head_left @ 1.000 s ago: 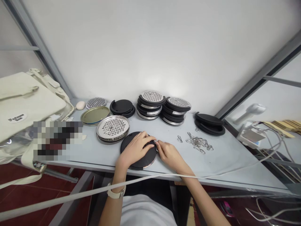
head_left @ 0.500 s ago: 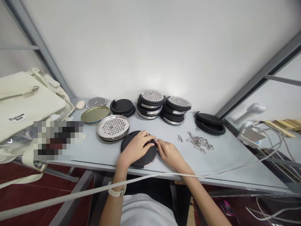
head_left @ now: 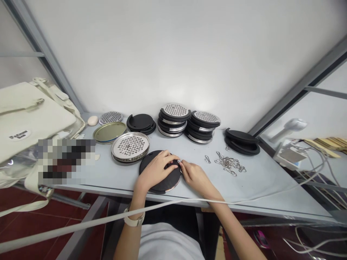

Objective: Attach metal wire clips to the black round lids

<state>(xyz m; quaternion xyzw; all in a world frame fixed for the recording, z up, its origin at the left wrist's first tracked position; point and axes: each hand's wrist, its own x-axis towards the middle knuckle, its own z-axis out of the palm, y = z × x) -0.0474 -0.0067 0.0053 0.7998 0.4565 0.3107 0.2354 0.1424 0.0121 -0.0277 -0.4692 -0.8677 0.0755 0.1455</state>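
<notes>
A black round disc (head_left: 169, 182) with a silvery lower-right rim lies flat near the table's front edge. Across its top rests my left hand (head_left: 157, 168), holding the disc, with the thumb and fingers curved towards its right rim. There my right hand (head_left: 193, 175) pinches a small metal clip (head_left: 181, 169), partly hidden by the fingers, against the disc's edge. To the right lies a heap of loose metal clips (head_left: 230, 163), with a single one apart from it. Just left of the disc stand stacked round pieces topped by a perforated metal plate (head_left: 130, 145).
Along the wall stand two stacks of black and metal discs (head_left: 175, 121), black discs (head_left: 141, 122) and more black discs (head_left: 242, 139). A gold lid (head_left: 110, 132) is at left, near a cream bag (head_left: 29, 112). A white cable (head_left: 162, 205) crosses in front of my forearms.
</notes>
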